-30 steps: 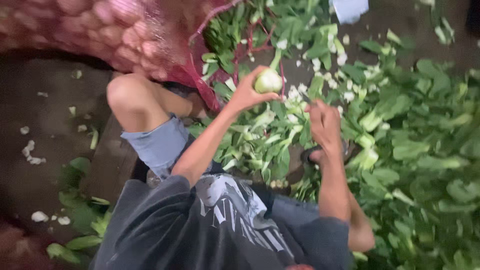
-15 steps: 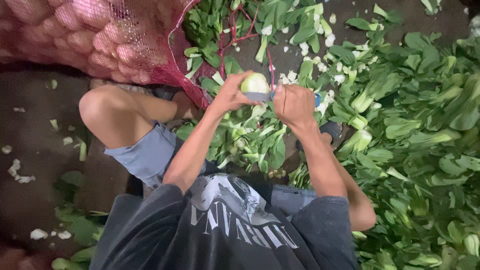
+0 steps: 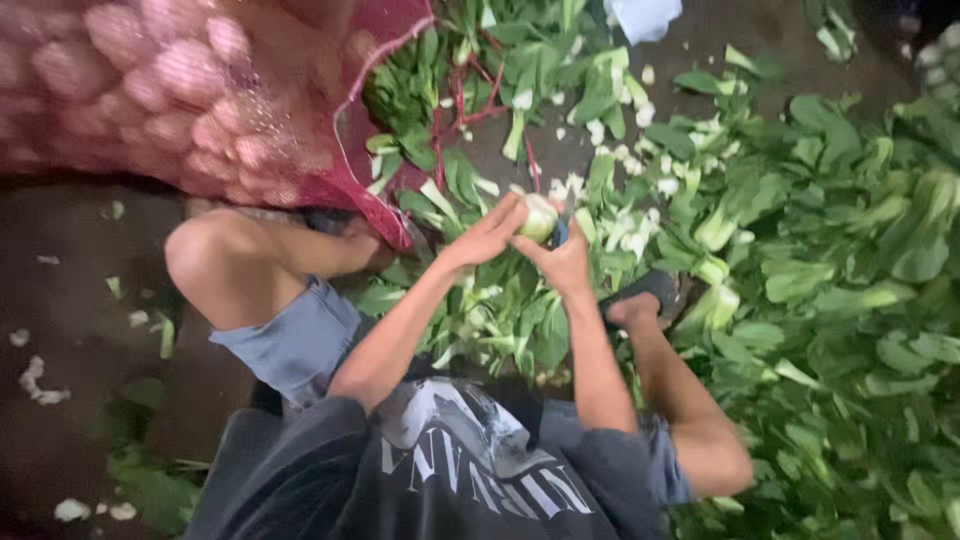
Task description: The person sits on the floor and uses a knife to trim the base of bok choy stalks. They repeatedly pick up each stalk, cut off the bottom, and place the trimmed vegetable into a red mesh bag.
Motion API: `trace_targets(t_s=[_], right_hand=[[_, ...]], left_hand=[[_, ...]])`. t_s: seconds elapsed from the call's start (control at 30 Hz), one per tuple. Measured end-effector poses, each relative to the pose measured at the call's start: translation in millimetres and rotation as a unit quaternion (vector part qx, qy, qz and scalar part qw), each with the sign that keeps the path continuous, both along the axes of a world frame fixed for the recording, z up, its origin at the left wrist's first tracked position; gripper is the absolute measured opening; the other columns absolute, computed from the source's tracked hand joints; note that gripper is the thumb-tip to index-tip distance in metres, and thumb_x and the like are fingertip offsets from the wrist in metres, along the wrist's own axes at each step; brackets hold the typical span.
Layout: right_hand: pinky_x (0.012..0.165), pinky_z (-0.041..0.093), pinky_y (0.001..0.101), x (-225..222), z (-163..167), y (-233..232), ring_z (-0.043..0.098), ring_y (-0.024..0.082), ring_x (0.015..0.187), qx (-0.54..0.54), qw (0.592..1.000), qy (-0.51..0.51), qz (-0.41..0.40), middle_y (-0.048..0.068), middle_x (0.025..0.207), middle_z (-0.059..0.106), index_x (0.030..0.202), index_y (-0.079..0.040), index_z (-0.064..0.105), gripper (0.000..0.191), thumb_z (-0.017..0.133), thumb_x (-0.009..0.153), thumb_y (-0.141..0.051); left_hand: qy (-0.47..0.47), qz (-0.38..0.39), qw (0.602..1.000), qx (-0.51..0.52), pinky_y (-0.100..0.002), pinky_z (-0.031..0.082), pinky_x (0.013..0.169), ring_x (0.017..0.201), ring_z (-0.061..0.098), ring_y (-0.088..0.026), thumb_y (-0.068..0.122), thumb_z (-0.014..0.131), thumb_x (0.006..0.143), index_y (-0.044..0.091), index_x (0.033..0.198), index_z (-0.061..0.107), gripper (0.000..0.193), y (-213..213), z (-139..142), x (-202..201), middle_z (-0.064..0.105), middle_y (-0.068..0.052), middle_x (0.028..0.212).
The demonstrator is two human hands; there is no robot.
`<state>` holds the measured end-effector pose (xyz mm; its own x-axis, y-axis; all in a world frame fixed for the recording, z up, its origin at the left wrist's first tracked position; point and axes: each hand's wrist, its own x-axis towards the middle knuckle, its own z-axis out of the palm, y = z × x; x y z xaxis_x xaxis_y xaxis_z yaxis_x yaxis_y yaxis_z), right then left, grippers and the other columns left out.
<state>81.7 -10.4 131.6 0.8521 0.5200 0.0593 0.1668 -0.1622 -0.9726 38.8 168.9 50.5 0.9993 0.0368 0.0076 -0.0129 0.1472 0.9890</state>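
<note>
My left hand [image 3: 487, 236] and my right hand [image 3: 562, 262] meet in front of me, both closed around one pale green vegetable stalk base [image 3: 538, 216]. The left hand cups it from the left and the right hand presses on it from below right. A small blue object [image 3: 560, 234] shows at the right hand's fingers; what it is I cannot tell. Loose green leaves [image 3: 500, 310] lie directly under the hands.
A red mesh sack [image 3: 200, 100] of round pale tubers lies upper left, its edge near my bare left knee [image 3: 215, 262]. A deep pile of leafy greens [image 3: 830, 280] covers the right side. My foot in a dark sandal [image 3: 648, 292] rests among the leaves. White scraps dot the dark wet ground [image 3: 70, 330].
A second ago only the left hand held the vegetable while the right hand was lower among the leaves. The right hand rose to join it, and both now grip it together.
</note>
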Motion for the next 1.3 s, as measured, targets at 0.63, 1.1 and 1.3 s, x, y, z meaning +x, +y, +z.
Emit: trace_targets(t_s=[0.63,1.1,1.3], right_hand=[[0.083,0.057,0.0306,-32,-7,-62,0.071,0.014,0.095,-0.058,0.97,0.159,-0.176,0.008,0.111,0.074,0.13,-0.003,0.063,0.063,0.088,0.074,-0.019],[0.077,0.055,0.0338,-164,64,-279,0.068,0.021,0.086,-0.108,0.929,0.0,-0.353,0.007,0.098,0.074,0.113,-0.01,0.069,0.056,0.083,0.078,-0.051],[0.066,0.045,0.0318,-161,132,-530,0.055,0.017,0.072,0.139,0.686,-0.202,-0.685,0.005,0.094,0.07,0.117,-0.01,0.068,0.036,0.069,0.096,-0.039]], left_hand=[[0.205,0.001,0.978,0.045,-0.041,0.055,0.082,0.086,0.071,-0.021,0.052,0.075,0.083,0.008,0.115,0.075,0.055,23,18,3,0.078,-0.01,0.104],[0.386,0.015,0.919,0.078,-0.026,0.034,0.042,0.047,0.047,-0.009,0.044,0.066,0.101,0.011,0.075,0.06,0.042,-23,0,-100,0.056,0.002,0.062],[0.253,0.185,0.935,-0.167,-0.025,0.031,0.047,0.055,0.045,-0.007,0.024,0.064,0.101,0.014,0.1,0.066,0.01,2,-18,-55,0.052,0.007,0.069]])
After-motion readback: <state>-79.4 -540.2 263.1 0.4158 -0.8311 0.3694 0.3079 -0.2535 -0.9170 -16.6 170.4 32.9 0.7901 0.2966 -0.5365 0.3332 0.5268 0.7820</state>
